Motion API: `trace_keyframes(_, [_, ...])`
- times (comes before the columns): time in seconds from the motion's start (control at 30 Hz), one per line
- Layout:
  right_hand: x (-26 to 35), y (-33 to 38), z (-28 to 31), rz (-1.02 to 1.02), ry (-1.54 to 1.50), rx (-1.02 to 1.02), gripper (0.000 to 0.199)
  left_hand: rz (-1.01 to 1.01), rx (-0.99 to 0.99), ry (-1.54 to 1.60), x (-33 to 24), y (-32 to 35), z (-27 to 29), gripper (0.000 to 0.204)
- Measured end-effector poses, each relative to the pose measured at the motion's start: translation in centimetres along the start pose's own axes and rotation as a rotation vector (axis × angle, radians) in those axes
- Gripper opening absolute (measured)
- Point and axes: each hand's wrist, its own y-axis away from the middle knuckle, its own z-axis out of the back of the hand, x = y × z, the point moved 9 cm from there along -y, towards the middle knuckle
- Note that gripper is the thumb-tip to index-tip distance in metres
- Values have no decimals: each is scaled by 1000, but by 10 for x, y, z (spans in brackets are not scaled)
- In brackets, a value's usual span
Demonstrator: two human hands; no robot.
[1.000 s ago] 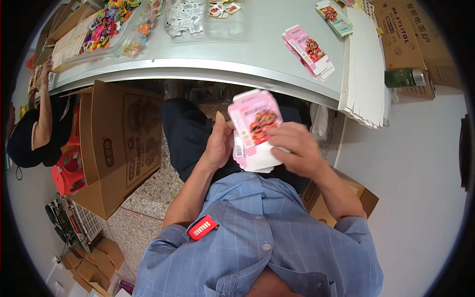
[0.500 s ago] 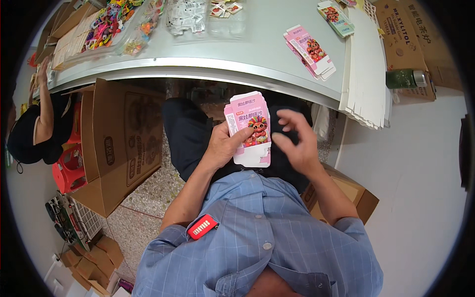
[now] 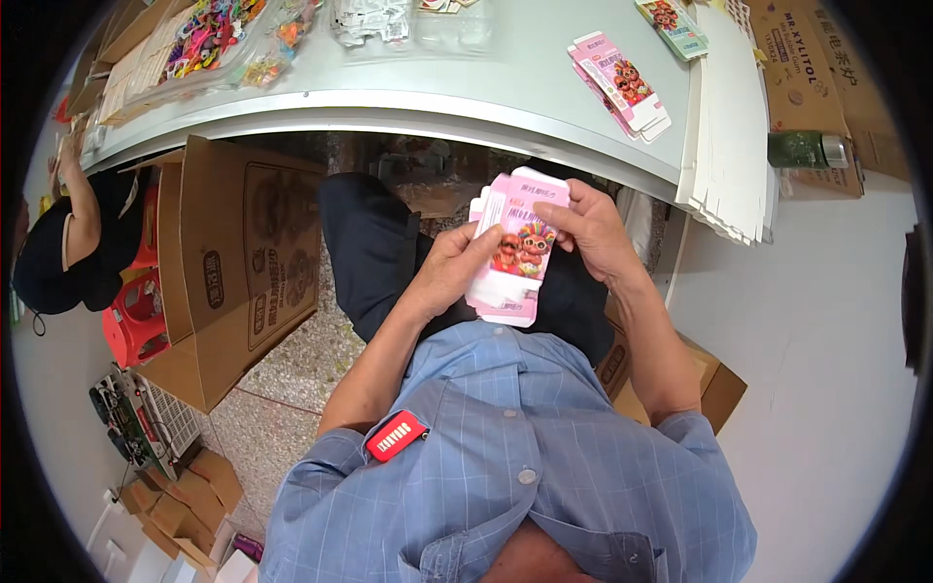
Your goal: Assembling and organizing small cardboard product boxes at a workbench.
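Short of the table (image 3: pixel 437 89), the flat pink cartons (image 3: pixel 516 260) sit unevenly stacked between the hands: the left hand (image 3: pixel 450 270) is closed on their left side, thumb on top; the right hand (image 3: pixel 595 233) pinches the upper right edge. A slack grip could let them (slick-looking card) slip below the table.

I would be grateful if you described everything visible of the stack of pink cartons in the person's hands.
The stack of pink cartons looks like thin printed cardboard, folded flat, its layers unevenly fanned; their number cannot be told. The front shows cartoon figures with multicoloured hair below lettering, with a white band lower down and flaps at both ends. It leans slightly, top toward the right. The left hand grips its left side, thumb across the front; the right hand holds its upper right edge, above the dark trousers.
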Motion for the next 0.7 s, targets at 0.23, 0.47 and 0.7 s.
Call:
trace_keyframes(0.23, [-12,10,24,177,-341,-227,20,-172,-26,242,-7,2,15,51])
trace_keyframes(0.47, [-15,26,34,318,-687,-396,18,-409,-159,-44,-25,3,12,46])
trace_keyframes(0.7, [-16,27,28,317,-677,-459,17,-330,-208,25,-13,-8,8,45])
